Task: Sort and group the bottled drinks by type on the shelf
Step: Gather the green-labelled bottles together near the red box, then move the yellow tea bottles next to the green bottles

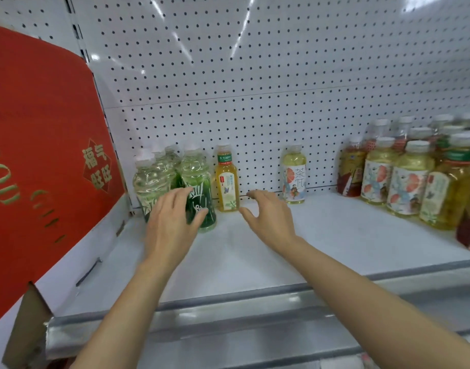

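Several clear green-labelled bottles [159, 177] stand grouped at the shelf's back left. My left hand [172, 222] hovers in front of the nearest one [202, 182], fingers spread, holding nothing. Just right of that group stands a yellow tea bottle with a green neck label [226, 179]. My right hand [271, 217] is open beside and in front of it, thumb near its base, not gripping. A pale floral-labelled bottle [294, 174] stands alone further right. A mixed cluster of floral, yellow and red-brown bottles [409, 174] fills the far right.
A large red cardboard box [42, 155] with gold lettering leans over the shelf's left end. The white shelf board [321, 243] has a grey front rail [228, 304]. A white pegboard wall [255, 89] backs the shelf.
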